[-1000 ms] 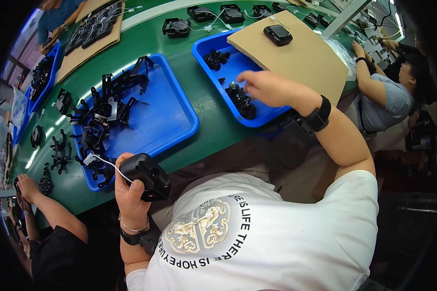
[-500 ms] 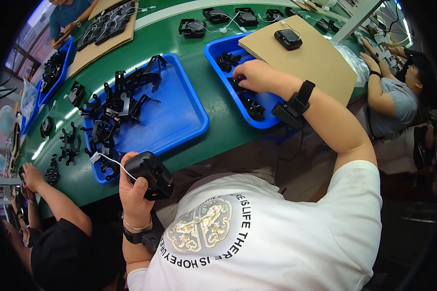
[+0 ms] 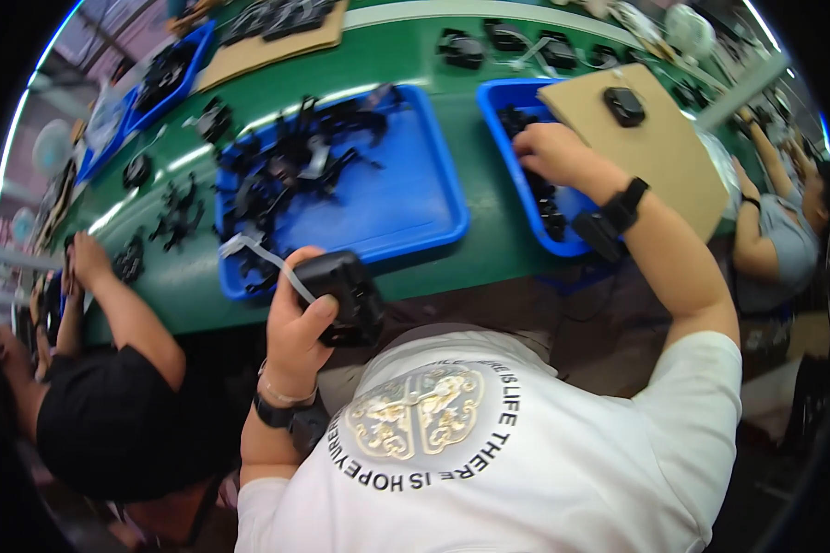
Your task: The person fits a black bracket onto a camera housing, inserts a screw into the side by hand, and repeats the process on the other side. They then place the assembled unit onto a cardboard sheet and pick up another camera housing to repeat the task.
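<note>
My left hand (image 3: 297, 332) grips a black box-shaped plastic part (image 3: 346, 295) with a white ribbon cable (image 3: 263, 258) hanging from it, held just off the near edge of the green table (image 3: 489, 249). My right hand (image 3: 549, 152) reaches into the smaller blue tray (image 3: 503, 138) on the right, fingers down among small black parts (image 3: 549, 212); whether it holds one I cannot tell. A black band sits on each wrist.
A large blue tray (image 3: 406, 198) in front holds a heap of black parts at its left end. A brown cardboard sheet (image 3: 664, 147) with one black part covers the right tray's far side. Other people work at left (image 3: 111, 304) and right (image 3: 775, 230).
My right hand has gone from the tray's near end deeper toward its far end. The view has swung. My left hand keeps the black part in the same grip.
</note>
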Demonstrator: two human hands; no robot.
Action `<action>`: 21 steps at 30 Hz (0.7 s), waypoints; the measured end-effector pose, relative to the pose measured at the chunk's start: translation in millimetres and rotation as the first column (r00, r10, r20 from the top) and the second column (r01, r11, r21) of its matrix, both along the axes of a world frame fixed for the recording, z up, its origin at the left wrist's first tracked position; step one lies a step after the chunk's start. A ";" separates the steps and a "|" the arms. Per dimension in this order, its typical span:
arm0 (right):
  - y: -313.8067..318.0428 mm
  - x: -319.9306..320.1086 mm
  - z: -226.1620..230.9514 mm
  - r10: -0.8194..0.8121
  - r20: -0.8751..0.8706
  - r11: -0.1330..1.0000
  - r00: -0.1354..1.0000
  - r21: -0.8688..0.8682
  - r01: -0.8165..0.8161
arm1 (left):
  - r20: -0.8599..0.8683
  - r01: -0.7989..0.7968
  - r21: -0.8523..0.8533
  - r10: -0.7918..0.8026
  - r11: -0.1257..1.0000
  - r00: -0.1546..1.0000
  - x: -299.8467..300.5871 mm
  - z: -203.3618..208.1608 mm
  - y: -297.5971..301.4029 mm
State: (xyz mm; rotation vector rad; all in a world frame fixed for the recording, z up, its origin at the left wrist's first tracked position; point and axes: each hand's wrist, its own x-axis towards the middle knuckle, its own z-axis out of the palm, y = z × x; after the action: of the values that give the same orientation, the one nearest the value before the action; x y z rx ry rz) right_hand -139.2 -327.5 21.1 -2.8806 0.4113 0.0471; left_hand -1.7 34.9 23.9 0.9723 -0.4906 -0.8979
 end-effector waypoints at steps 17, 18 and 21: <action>155.7 -15.4 41.8 -0.228 0.468 0.255 0.854 0.875 -0.411 | -0.167 -0.031 -0.055 0.022 0.998 0.986 5.5 -6.2 -6.0; 165.6 -7.8 44.2 -0.260 0.440 0.250 0.860 0.891 -0.380 | -0.165 -0.030 -0.051 0.022 0.998 0.986 4.8 -6.8 -5.7; 181.3 3.5 43.0 -0.264 0.484 0.358 0.834 0.853 -0.381 | -0.158 -0.024 -0.039 0.018 0.999 0.987 1.8 -7.4 -5.1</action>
State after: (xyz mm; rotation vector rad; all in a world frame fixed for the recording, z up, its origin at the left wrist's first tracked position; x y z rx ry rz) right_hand -135.7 -146.2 64.2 -1.5791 0.0661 -0.4130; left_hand 0.1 29.8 16.6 0.8600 -0.3622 -0.9339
